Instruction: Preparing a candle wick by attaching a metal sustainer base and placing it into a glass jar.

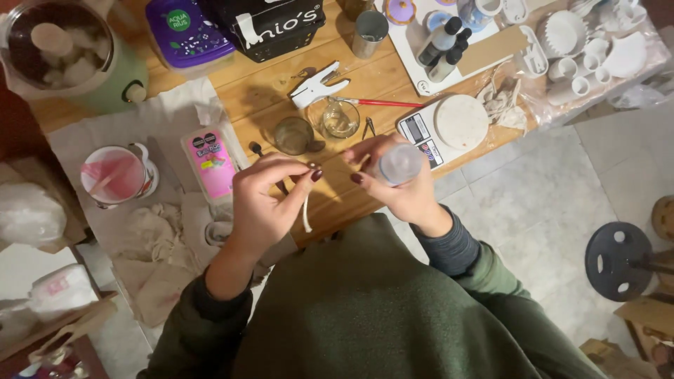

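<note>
Left hand (263, 203) pinches a thin white wick (307, 214) between thumb and forefinger, and I see the wick hanging down from the fingertips, just in front of the small brown glass (293, 135). My right hand (404, 186) is curled around a small clear jar (399, 163) with a pale lid, gripping it with the fingers wrapped about its side; the jar sits in the air to the right of the brown glass and just in front of the kitchen scale (444, 128). Both hands hover above the near edge of the wooden surface (267, 91), fingertips close together but not touching as far as I can tell.

Right beside the brown glass stands a clear glass (340, 118), and behind that lies a white stapler-like tool (317, 84) and a red pencil (382, 103). Left of the brown glass lies a pink packet (210, 163), and further left a mug (118, 175) with pink contents rests on a white cloth (126, 126). A metal cup (369, 32) stands well behind the brown glass.
</note>
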